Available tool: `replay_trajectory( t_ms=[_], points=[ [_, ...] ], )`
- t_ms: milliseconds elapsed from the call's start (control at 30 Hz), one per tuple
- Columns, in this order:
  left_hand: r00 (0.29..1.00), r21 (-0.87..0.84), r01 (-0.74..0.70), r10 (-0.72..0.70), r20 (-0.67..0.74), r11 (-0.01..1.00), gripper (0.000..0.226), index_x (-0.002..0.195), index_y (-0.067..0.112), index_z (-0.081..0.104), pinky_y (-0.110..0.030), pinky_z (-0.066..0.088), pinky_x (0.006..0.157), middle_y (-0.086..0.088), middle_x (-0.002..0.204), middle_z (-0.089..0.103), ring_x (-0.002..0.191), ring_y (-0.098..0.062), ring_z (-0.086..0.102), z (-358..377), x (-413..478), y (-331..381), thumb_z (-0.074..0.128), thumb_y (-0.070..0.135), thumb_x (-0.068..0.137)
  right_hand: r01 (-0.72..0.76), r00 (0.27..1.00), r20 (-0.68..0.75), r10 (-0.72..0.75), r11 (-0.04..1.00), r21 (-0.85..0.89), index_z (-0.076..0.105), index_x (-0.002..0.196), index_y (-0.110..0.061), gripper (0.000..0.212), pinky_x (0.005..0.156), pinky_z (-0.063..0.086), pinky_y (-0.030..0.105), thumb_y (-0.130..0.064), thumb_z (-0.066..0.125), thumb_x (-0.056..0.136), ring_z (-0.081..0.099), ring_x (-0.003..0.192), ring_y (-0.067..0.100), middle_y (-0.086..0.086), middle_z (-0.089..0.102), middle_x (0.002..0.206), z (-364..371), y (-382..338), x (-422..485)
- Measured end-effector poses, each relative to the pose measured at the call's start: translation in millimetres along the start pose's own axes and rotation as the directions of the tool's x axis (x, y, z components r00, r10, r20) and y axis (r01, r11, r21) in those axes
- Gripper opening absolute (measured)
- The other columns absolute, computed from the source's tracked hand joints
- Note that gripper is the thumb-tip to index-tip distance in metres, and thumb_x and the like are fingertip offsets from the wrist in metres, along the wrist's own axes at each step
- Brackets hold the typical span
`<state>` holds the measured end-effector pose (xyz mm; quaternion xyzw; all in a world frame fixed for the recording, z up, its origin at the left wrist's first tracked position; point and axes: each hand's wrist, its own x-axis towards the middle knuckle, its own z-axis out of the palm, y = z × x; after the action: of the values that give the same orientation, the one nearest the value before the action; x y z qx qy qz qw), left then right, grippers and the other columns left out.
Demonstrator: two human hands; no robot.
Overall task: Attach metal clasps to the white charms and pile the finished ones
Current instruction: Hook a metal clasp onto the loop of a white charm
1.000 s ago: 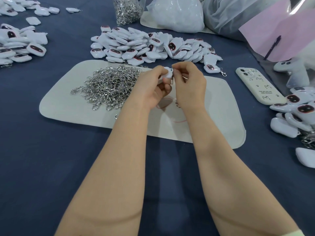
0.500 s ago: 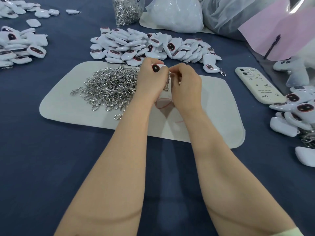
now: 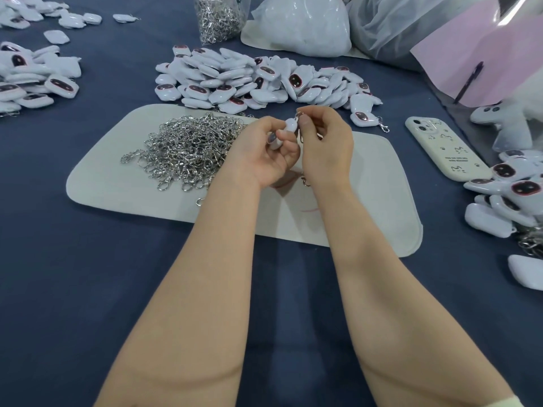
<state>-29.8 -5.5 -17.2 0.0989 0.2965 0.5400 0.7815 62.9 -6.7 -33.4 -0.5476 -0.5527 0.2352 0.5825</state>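
At frame centre the left hand point(image 3: 261, 151) grips one white charm point(image 3: 289, 126). The right hand point(image 3: 326, 142), touching it, pinches one metal clasp point(image 3: 299, 114) at the charm's top. One clasp heap point(image 3: 188, 148) lies on the mat point(image 3: 382, 186), just left. There are three charm heaps: centre pile point(image 3: 249, 80) above, left pile point(image 3: 32, 74), right pile point(image 3: 511, 195). Bare counter point(image 3: 73, 274) fills the lower left.

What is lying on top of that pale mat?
A heap of metal clasps on the mat, left side. The left hand and right hand hide its middle; whatever lies there cannot be seen.
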Motion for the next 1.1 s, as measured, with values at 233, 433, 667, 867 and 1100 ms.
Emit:
replay_trajectory(
  t_ms=[233,433,667,867,1100],
  points=[
    [0.944,0.421,-0.212,0.296,-0.145,0.882,0.017,0.074,0.012,0.043,-0.014,0.033,0.039,-0.002,0.053,0.042,0.033,-0.007,0.038,7,-3,-4,0.043,0.0,0.087,0.132,0.991,0.056,-0.122,0.961,-0.242,0.065,0.098,-0.005,0.016,0.073,0.034,0.015,-0.006,0.05,0.093,0.052,0.084,0.012,0.005,0.066,0.095,-3,3,0],
    [0.706,0.918,-0.377,0.601,0.374,-0.128,0.015,0.098,0.019,0.041,-0.026,0.032,0.061,0.004,0.081,0.051,0.072,-0.016,0.049,12,-9,5,0.047,0.011,0.088,0.237,0.971,0.102,-0.215,0.91,-0.339,0.065,0.092,-0.001,0.019,0.071,0.035,0.026,-0.002,0.046,0.089,0.053,0.084,0.022,0.012,0.064,0.09,-4,3,0],
    [0.841,0.764,-0.381,0.538,0.052,0.521,0.012,0.087,0.016,0.044,-0.021,0.04,0.046,0.001,0.066,0.05,0.046,-0.009,0.048,14,-4,0,0.043,0.004,0.089,0.003,0.994,0.11,0.005,0.997,-0.073,0.059,0.097,-0.012,0.011,0.075,0.04,0.011,-0.006,0.05,0.093,0.054,0.087,0.009,-0.007,0.06,0.09,-1,-1,-2],
    [0.991,0.044,-0.101,0.105,-0.085,0.994,0.016,0.077,0.01,0.039,-0.013,0.034,0.034,0.003,0.036,0.033,0.028,-0.005,0.037,1,-1,0,0.039,0.002,0.092,-0.053,0.994,0.093,0.05,0.998,0.038,0.056,0.082,-0.021,0.014,0.073,0.045,0.015,-0.01,0.056,0.092,0.056,0.076,0.003,-0.012,0.059,0.078,2,0,-1],
    [0.999,-0.007,-0.009,0.009,-0.054,1.0,0.016,0.078,0.013,0.037,-0.013,0.033,0.032,0.001,0.039,0.035,0.027,-0.007,0.036,1,-4,-3,0.039,0.004,0.092,-0.017,1.0,0.018,0.016,0.999,0.034,0.062,0.086,-0.018,0.012,0.071,0.045,0.013,-0.01,0.056,0.091,0.054,0.07,0.0,-0.015,0.06,0.075,1,-1,0]
  ],
)
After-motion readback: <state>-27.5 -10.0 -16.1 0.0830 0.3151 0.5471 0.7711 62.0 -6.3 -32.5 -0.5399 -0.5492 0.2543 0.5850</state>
